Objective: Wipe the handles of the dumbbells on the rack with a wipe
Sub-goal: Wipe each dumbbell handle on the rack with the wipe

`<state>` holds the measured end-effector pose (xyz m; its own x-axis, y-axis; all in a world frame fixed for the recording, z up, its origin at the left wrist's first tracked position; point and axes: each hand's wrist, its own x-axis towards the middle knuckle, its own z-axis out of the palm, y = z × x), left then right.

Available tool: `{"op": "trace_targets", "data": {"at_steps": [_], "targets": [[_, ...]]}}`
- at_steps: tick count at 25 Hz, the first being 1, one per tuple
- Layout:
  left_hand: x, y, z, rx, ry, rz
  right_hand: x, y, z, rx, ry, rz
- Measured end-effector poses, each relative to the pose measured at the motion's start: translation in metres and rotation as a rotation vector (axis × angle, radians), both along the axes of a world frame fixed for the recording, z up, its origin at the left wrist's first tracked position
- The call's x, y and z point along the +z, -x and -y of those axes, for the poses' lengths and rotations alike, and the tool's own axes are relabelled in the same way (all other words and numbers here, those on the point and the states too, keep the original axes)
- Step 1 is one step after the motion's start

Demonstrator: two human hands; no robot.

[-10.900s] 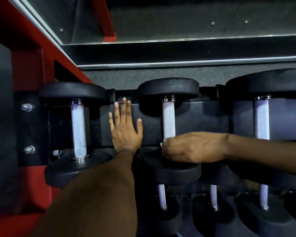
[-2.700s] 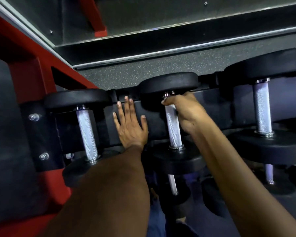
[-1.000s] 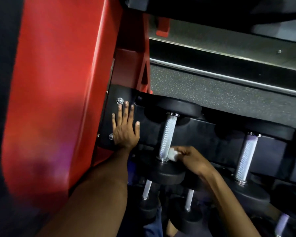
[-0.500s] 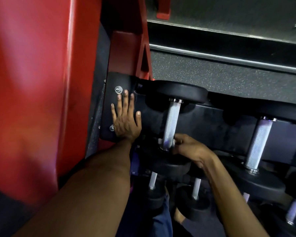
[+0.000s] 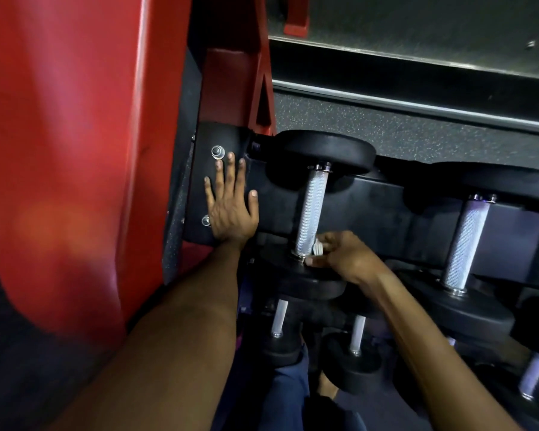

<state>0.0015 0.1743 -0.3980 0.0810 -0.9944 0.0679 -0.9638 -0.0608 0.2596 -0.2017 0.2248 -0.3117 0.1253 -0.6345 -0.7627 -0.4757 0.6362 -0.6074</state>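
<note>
A black dumbbell with a knurled silver handle point(image 5: 311, 209) lies at the left end of the black rack point(image 5: 386, 219). My right hand point(image 5: 344, 255) pinches a small white wipe point(image 5: 318, 247) against the near end of that handle, just above the lower weight plate. My left hand point(image 5: 231, 203) lies flat, fingers spread, on the rack's black end plate beside two bolts. A second dumbbell handle point(image 5: 465, 241) sits to the right, untouched.
A red upright post point(image 5: 75, 150) of the rack fills the left side. Smaller dumbbells point(image 5: 357, 334) sit on the lower shelf beneath my arms. Speckled dark floor point(image 5: 386, 126) and a metal-edged wall base lie beyond the rack.
Since the oldest frames my hands shifted from the middle dumbbell to the leftmost one. In the last second my right hand stayed at the handle's near end, wipe now showing on its right side.
</note>
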Motion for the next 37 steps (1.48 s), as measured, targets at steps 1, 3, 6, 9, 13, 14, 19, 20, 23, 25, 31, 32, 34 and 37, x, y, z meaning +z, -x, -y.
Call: {"op": "trace_targets", "data": {"at_steps": [1, 3, 6, 9, 13, 14, 19, 20, 23, 25, 31, 32, 34, 37], "targets": [[0.000, 0.000, 0.000, -0.004, 0.002, -0.007, -0.001, -0.002, -0.001, 0.014, 0.021, -0.093], [-0.001, -0.001, 0.001, -0.006, 0.009, -0.011, 0.001, 0.000, 0.005, -0.031, -0.059, 0.005], [-0.003, -0.001, -0.001, -0.008, 0.010, -0.012, 0.018, -0.008, 0.002, -0.095, -0.050, 0.049], [-0.005, -0.002, 0.000, -0.006, 0.011, -0.013, 0.044, -0.026, -0.016, 0.263, 0.268, -0.557], [-0.006, -0.002, -0.001, -0.012, 0.044, -0.021, 0.066, -0.053, 0.019, 0.615, 0.511, -0.384], [-0.006, -0.003, 0.000, -0.012, 0.043, -0.029, 0.061, -0.059, 0.033, 0.738, 0.541, -0.432], [-0.007, -0.002, 0.000, -0.012, 0.050, -0.052, 0.052, -0.080, 0.039, 1.102, 0.351, -0.557], [-0.008, -0.001, -0.001, -0.010, 0.048, -0.052, 0.053, -0.083, 0.036, 1.147, 0.399, -0.539], [-0.008, -0.001, 0.001, 0.001, 0.045, -0.058, 0.055, -0.090, 0.044, 1.352, 0.453, -0.658], [-0.008, -0.001, -0.001, -0.005, 0.040, -0.059, 0.050, -0.075, 0.043, 1.362, 0.547, -0.622], [-0.008, -0.001, -0.002, 0.006, 0.034, -0.032, 0.037, 0.042, -0.015, 0.784, 0.687, -0.097], [-0.008, -0.001, -0.001, 0.009, 0.035, -0.029, 0.028, 0.053, -0.016, 0.649, 0.643, -0.151], [-0.008, -0.001, -0.001, 0.006, 0.035, -0.024, 0.006, 0.051, -0.007, 0.300, 0.462, -0.232], [-0.008, -0.001, -0.002, 0.008, 0.039, -0.015, -0.008, 0.009, 0.009, 0.019, -0.004, 0.331]]}}
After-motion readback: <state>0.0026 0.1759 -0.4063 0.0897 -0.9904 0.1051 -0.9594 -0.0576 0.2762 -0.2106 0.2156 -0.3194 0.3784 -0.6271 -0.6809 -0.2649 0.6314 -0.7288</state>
